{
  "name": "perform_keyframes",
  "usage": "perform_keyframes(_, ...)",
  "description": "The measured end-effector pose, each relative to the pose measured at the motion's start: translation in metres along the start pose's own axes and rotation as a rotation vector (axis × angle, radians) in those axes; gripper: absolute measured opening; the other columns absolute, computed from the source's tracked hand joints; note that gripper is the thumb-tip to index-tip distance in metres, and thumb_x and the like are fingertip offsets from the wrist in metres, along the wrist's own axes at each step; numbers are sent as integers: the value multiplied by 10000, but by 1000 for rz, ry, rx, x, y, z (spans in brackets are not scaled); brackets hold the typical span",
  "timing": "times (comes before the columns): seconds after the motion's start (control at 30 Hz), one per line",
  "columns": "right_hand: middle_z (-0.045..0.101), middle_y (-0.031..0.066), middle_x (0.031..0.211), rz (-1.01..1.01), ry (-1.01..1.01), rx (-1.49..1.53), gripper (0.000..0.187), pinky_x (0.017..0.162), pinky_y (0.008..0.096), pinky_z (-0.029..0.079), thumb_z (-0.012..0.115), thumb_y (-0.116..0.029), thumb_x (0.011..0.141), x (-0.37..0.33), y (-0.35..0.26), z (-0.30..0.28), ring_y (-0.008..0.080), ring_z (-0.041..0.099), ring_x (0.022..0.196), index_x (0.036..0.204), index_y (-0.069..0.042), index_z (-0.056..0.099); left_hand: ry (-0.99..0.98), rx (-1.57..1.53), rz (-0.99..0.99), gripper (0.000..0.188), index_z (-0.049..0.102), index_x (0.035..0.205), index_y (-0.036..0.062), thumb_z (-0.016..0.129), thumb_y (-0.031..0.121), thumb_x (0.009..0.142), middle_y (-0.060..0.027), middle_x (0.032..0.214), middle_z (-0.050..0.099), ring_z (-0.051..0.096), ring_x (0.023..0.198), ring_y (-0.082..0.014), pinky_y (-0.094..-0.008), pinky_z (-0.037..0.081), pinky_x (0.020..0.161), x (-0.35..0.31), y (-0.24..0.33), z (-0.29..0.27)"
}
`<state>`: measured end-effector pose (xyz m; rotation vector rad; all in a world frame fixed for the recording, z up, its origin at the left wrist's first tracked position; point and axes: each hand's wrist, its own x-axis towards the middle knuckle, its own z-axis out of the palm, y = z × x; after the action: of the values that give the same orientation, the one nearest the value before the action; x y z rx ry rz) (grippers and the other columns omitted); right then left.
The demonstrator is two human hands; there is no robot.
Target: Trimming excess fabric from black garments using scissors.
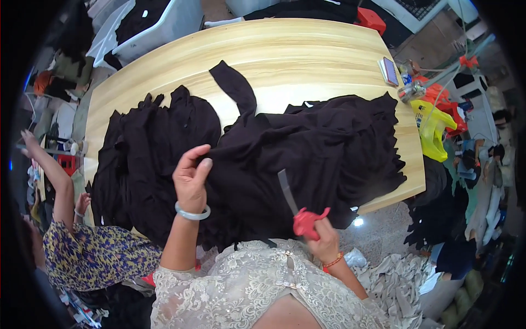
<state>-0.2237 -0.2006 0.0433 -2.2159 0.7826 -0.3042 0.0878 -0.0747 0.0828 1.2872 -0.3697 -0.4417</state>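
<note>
Right grip (324, 241) clasps red-handled scissors (307, 222), left grip (190, 187) gapes, and a plastic bin (183, 24) holds black cloth (139, 23).

Cream lace top (235, 279), pale bangle (193, 213)

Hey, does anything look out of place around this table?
One dark sleeve juts away from the garment pile across the table, unlike the bunched rest. Pale fabric lies crumpled on the floor at lower right, off the table.
</note>
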Motion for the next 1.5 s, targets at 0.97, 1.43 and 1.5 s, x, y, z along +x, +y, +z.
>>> perform_keyframes(0.97, 629, 36, 694, -188, 772, 189, 172, 521, 352, 450, 641, -191, 905, 234, 10, -258, 163, 567, 545, 916, -26, 686, -295, -360, 413, 393, 498, 1339, 34, 509, 64, 947, -65, 1177, 633, 615, 1064, -166, -330, 454, 994, 136, 184, 85)
perform_keyframes(1.43, 623, 167, 772, 400, -244, -25, 160, 663, 392, 491, 642, -184, 874, 32, 88, -188, 296, 646, 715, 944, -40, 642, -465, 641, -195, 585, 542, 1291, 15, 574, 22, 707, -128, 1154, 614, 574, 1123, -210, -322, 437, 985, -49, 20, -15)
perform_keyframes(1.5, 628, 191, 797, 341, -196, -230, 155, 674, 431, 488, 633, -174, 874, 24, 91, -171, 365, 632, 751, 958, -43, 629, -595, 1148, -390, 645, 492, 1340, 40, 654, 50, 716, -149, 849, 610, 574, 850, -295, -394, 470, 793, -76, -6, -27)
